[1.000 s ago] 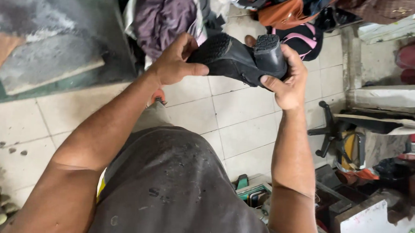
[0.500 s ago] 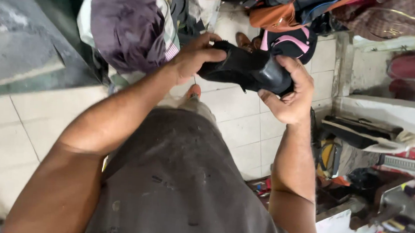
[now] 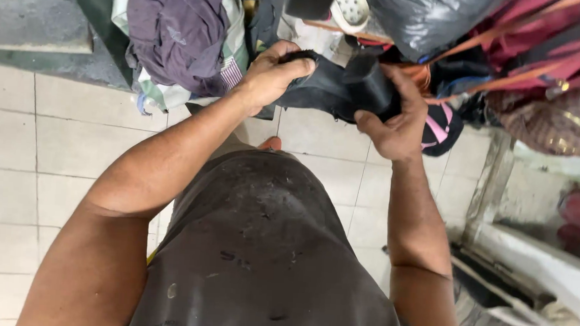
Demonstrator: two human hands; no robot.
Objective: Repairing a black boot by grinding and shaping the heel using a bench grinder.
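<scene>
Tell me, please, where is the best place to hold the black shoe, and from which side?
Probably at its two ends, as now: the left hand closes over one end from above, the right hand cups the other from below. The black shoe lies crosswise, so both ends are free.

Cluttered repair shop: piled bags (image 3: pixel 540 57), shoes (image 3: pixel 348 7)

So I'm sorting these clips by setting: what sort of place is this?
Probably a small shoe or bag repair stall. Both hands, left hand and right hand, hold a black shoe. Heaped bags, a white sandal and a bundle of purple cloth crowd the tiled floor.
</scene>
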